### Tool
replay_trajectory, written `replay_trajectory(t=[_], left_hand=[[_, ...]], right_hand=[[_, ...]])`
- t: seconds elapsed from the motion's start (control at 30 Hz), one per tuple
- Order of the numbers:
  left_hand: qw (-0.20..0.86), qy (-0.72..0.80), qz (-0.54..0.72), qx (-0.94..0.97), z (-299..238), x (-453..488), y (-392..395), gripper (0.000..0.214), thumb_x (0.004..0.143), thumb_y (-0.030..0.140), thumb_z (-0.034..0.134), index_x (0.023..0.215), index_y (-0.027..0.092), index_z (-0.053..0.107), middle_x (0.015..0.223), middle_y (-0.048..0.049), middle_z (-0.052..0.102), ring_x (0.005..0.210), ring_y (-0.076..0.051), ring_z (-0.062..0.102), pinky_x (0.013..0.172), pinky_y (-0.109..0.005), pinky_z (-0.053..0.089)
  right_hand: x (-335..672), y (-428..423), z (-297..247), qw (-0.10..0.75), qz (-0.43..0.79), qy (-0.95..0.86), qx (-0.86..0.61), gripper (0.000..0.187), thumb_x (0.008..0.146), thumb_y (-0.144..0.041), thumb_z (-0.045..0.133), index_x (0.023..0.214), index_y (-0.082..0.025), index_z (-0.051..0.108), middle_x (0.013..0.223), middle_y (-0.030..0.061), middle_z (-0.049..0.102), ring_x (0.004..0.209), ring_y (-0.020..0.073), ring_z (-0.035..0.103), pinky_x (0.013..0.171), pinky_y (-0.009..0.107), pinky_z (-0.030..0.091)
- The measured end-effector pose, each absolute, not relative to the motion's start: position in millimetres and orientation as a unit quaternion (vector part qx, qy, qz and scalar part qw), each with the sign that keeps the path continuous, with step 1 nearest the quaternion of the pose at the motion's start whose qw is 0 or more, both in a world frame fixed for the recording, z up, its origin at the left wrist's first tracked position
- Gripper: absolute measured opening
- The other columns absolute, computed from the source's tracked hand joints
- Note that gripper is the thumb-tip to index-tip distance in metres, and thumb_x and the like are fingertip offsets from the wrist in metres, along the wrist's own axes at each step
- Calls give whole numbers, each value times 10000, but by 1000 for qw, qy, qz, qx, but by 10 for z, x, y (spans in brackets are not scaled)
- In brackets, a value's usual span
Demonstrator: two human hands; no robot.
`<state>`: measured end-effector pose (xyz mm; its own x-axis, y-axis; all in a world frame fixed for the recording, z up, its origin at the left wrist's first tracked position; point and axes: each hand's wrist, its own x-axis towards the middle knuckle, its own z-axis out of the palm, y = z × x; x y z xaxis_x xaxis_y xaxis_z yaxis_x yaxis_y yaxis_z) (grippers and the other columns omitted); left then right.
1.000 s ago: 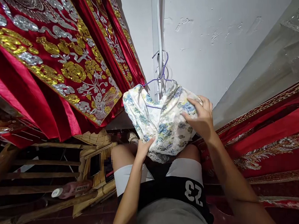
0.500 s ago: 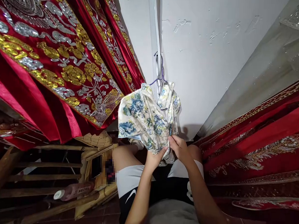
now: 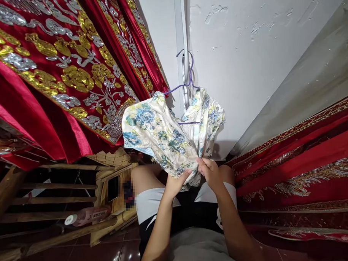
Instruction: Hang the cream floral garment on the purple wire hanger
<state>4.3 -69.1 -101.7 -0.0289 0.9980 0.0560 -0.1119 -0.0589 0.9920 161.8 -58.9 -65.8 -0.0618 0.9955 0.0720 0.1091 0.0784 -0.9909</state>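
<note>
A cream blouse with a blue and yellow flower print hangs in front of me on a purple hanger. Its short sleeves spread to both sides and its lower part is bunched up above my lap. My left hand is closed on the gathered cloth at the bottom, thumb on top and the other fingers hidden beneath. Close beside it, my right hand pinches the front edge of the blouse between thumb and forefinger.
Red cloth with gold and silver embroidery hangs at the left. More red beaded garments hang at the right. A wooden rack holding a pink bottle stands at lower left. Behind the blouse is a white wall.
The blouse has spread wider and its hanger has tilted, with more of the purple bar showing at the neck. Both hands keep their grip and have shifted only slightly.
</note>
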Motion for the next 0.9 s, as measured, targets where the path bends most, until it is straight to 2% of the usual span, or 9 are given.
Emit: replay_trajectory(t=[0.1, 0.17, 0.3, 0.33, 0.4, 0.5, 0.67, 0.8, 0.9], left_hand=[[481, 500, 567, 444, -1125, 83, -647, 519, 719, 457, 844, 1109, 143, 707, 1119, -142, 747, 1187, -334, 673, 1130, -476, 465], [426, 545, 601, 400, -1192, 115, -635, 560, 731, 462, 826, 1160, 132, 682, 1150, -157, 722, 1150, -336, 680, 1077, -475, 498], [187, 594, 677, 392, -1236, 215, -720, 752, 780, 353, 793, 1451, 191, 495, 1470, -184, 481, 1385, -333, 494, 1129, -447, 432], [138, 588, 678, 418, -1226, 254, -754, 722, 807, 313, 773, 1462, 215, 487, 1488, -175, 447, 1410, -320, 460, 1145, -441, 410], [93, 557, 661, 493, -1196, 341, -806, 518, 867, 251, 717, 1367, 237, 579, 1422, -153, 491, 1365, -290, 494, 1145, -436, 404], [122, 502, 636, 573, -1151, 441, -785, 229, 909, 222, 664, 1137, 223, 686, 1244, -124, 606, 1202, -257, 602, 1068, -415, 469], [214, 462, 641, 575, -1100, 418, -602, 76, 927, 212, 610, 961, 201, 678, 930, -61, 685, 891, -206, 661, 831, -332, 530], [226, 468, 612, 597, -1110, 355, -552, 131, 961, 247, 590, 928, 204, 709, 866, -56, 686, 838, -199, 650, 785, -310, 504], [244, 477, 583, 611, -1189, 337, -558, 161, 964, 274, 582, 893, 203, 708, 831, -58, 675, 807, -201, 642, 745, -300, 492]], right_hand=[[1681, -642, -628, 463, 487, -557, -488, 577, 960, -611, 504, 542, -219, 438, 489, -20, 393, 508, 136, 357, 541, 309, 278], [1703, -678, -616, 463, 503, -550, -480, 560, 955, -593, 515, 541, -217, 484, 451, -25, 394, 477, 133, 351, 531, 306, 289], [1683, -727, -613, 471, 536, -519, -470, 499, 951, -559, 523, 597, -210, 569, 450, -25, 449, 453, 127, 375, 522, 296, 311], [1665, -734, -614, 471, 546, -512, -467, 484, 950, -555, 519, 622, -206, 589, 456, -23, 468, 450, 127, 384, 519, 294, 315], [1621, -746, -603, 466, 560, -506, -462, 450, 944, -535, 511, 665, -198, 618, 465, -16, 506, 451, 131, 410, 516, 289, 327], [1557, -747, -535, 437, 574, -523, -453, 371, 915, -451, 514, 680, -190, 634, 462, -9, 534, 467, 134, 451, 520, 276, 344], [1540, -574, -305, 377, 641, -525, -415, 254, 840, -366, 552, 692, -187, 655, 432, -25, 527, 418, 118, 406, 470, 262, 300], [1621, -166, -35, 475, 654, -458, -371, 260, 807, -404, 614, 678, -179, 635, 391, -72, 393, 371, 82, 257, 427, 257, 210], [1656, 231, 255, 524, 659, -432, -324, 199, 804, -346, 642, 711, -170, 624, 396, -113, 273, 379, 70, 183, 412, 245, 196]])
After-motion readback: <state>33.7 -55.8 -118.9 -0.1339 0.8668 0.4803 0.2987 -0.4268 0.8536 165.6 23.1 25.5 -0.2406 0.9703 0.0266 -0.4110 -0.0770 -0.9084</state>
